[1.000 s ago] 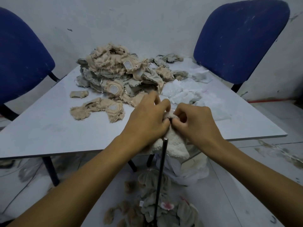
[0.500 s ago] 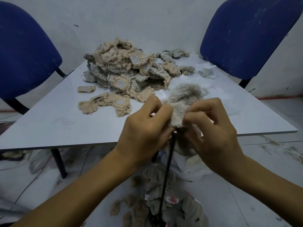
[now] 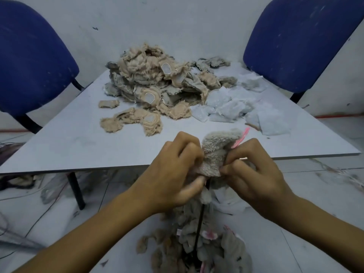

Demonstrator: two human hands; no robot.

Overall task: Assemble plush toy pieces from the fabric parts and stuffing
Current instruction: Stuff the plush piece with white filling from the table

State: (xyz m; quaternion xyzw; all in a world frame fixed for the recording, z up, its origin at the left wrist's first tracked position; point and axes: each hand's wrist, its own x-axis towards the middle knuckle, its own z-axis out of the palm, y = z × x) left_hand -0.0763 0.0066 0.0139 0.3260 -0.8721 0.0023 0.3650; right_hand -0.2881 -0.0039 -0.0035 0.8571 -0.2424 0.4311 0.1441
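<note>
Near edge: your left hand (image 3: pixel 173 174) and right hand (image 3: pixel 254 174) both pinch the grey plush piece (image 3: pixel 216 150) atop a black rod (image 3: pixel 199 229); farther on the table (image 3: pixel 69 138), beige fabric parts (image 3: pixel 149 81) and white stuffing (image 3: pixel 232 105).

The plush piece (image 3: pixel 217 152) held at the table's near edge is pale grey fleece with a pink tag (image 3: pixel 240 139). The heap of fabric parts (image 3: pixel 157 85) is beige and grey-green, several carrying white oval patches ringed in tan. The stuffing pieces (image 3: pixel 232 107) beside it are white. The table (image 3: pixel 65 138) is plain light grey, both chairs (image 3: pixel 33 62) dark blue, speckled with pale marks. A black rod (image 3: pixel 199 229) rises among grey and pink-patched plush pieces (image 3: pixel 212 247) on the floor.
</note>
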